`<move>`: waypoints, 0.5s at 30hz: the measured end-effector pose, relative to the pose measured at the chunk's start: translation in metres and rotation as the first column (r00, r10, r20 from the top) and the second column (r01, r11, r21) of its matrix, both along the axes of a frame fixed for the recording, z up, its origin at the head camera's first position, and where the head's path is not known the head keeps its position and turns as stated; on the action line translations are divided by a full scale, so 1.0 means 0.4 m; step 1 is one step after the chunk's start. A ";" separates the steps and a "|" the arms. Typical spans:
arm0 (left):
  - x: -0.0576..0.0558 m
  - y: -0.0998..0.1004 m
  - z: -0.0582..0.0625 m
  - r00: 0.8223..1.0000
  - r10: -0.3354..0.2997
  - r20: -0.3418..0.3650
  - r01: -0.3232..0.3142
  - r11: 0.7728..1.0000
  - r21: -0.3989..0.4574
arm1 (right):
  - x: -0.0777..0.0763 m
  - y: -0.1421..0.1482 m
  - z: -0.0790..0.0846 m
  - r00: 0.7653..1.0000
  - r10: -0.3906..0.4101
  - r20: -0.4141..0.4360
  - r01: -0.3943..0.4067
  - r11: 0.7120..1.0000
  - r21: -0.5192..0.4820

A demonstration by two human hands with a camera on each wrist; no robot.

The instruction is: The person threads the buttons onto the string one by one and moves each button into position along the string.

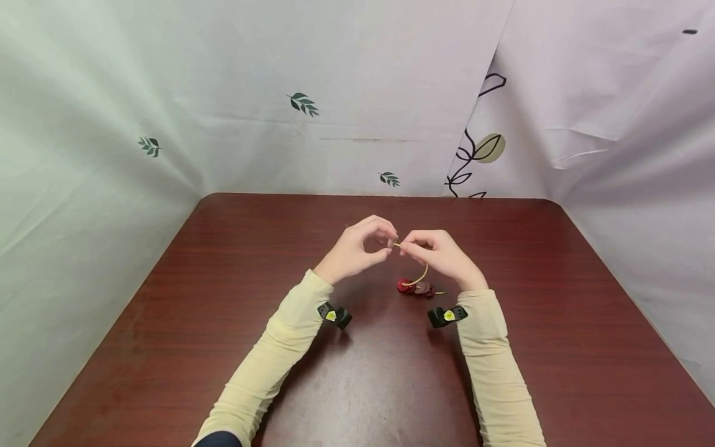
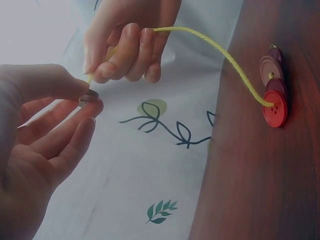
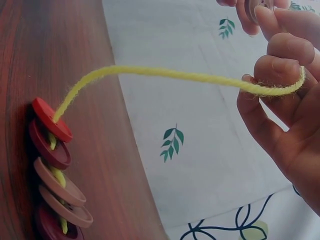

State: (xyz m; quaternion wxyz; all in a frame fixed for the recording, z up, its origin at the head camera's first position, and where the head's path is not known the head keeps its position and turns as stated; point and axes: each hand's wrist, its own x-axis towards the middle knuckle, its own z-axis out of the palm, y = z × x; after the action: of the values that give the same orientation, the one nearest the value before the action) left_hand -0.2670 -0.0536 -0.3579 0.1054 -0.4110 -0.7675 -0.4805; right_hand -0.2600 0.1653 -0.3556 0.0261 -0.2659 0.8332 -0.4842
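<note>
My left hand point(image 1: 357, 249) pinches a small brownish button point(image 2: 89, 97) between thumb and fingertips. Close beside it, my right hand point(image 1: 444, 253) grips a yellow string point(image 3: 175, 74) near its end, which meets the button in the left wrist view. From the right fingers the string arcs down to several buttons threaded along it, lying on the table. A bright red button point(image 2: 275, 109) is nearest my hands on that row. Behind it follow dark maroon point(image 3: 49, 143) and dusty pink buttons point(image 3: 59, 182). A short string tail sticks out past the last one.
The dark reddish wooden table point(image 1: 167, 310) has rounded far corners. White cloth point(image 1: 346, 155) printed with leaves hangs behind it and along both sides. Black wrist cameras point(image 1: 447, 316) sit over the cream sleeves point(image 1: 290, 332), just in front of the threaded buttons.
</note>
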 end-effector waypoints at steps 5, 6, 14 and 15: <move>0.003 0.000 0.000 1.000 -0.007 0.022 0.007 1.000 -0.002 | -0.002 -0.003 -0.001 1.000 0.011 0.002 -0.011 1.000 0.007; 0.003 0.001 0.000 1.000 -0.012 0.026 0.012 1.000 0.001 | -0.002 -0.003 -0.001 1.000 0.011 0.004 -0.011 1.000 0.007; 0.005 0.005 -0.001 0.998 -0.029 0.049 0.029 1.000 0.012 | -0.002 -0.005 -0.002 1.000 0.013 0.014 -0.013 1.000 0.000; 0.005 0.005 -0.001 0.999 -0.026 0.047 0.026 1.000 0.009 | -0.001 -0.005 -0.002 1.000 0.014 0.018 -0.014 1.000 -0.004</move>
State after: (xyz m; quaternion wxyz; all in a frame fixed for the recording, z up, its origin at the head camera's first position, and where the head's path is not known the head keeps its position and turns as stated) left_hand -0.2650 -0.0516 -0.3583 0.0826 -0.4090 -0.7625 -0.4945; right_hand -0.2604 0.1634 -0.3566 0.0366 -0.2672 0.8301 -0.4880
